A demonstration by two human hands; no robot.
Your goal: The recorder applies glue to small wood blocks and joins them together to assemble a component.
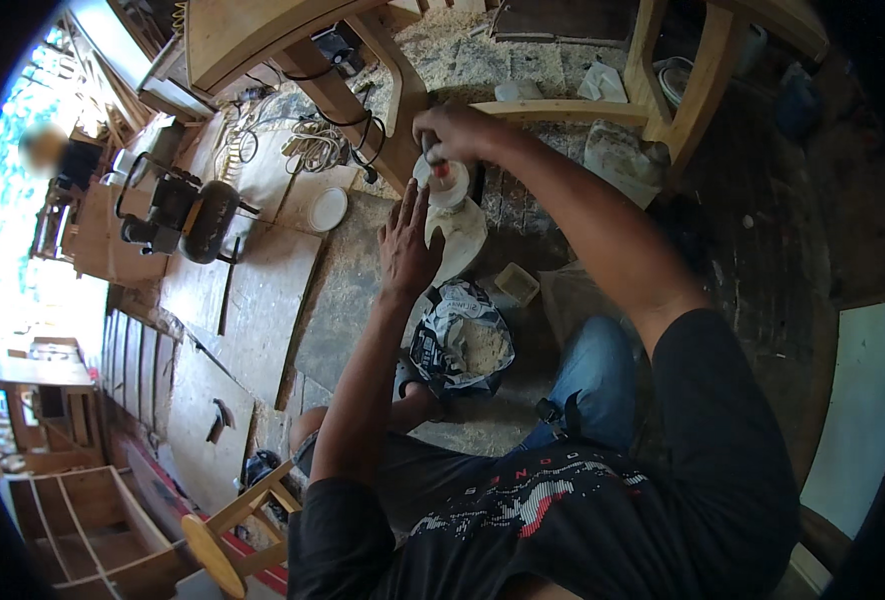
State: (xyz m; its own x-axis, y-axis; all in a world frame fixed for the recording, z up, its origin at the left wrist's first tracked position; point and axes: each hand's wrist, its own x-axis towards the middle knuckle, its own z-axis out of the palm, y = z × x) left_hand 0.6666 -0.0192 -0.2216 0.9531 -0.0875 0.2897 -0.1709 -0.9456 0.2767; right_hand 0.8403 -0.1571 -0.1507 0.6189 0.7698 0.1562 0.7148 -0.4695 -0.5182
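My right hand [454, 136] grips a small dark object with a red part [440, 169], partly hidden by my fingers, so its kind is unclear. It is over a round whitish container [450, 192] on the floor. My left hand [411, 253] is stretched out flat at the container's left side, thumb apart, holding nothing; whether it touches the container cannot be told. Nearer me is a pale, whitish plastic container [463, 238], partly behind my left hand. An opened printed plastic bag [484, 352] of pale powder or sawdust stands between my legs, with a small yellowish plastic tub [517, 284] beside it.
A wooden table's leg [352, 112] with cable wrapped round it rises just beyond my hands. A cloudy plastic jug [624, 161] stands to the right. Left are a white round lid [328, 209], coiled cable [315, 146], an air compressor [187, 214] and a wooden stool [214, 555].
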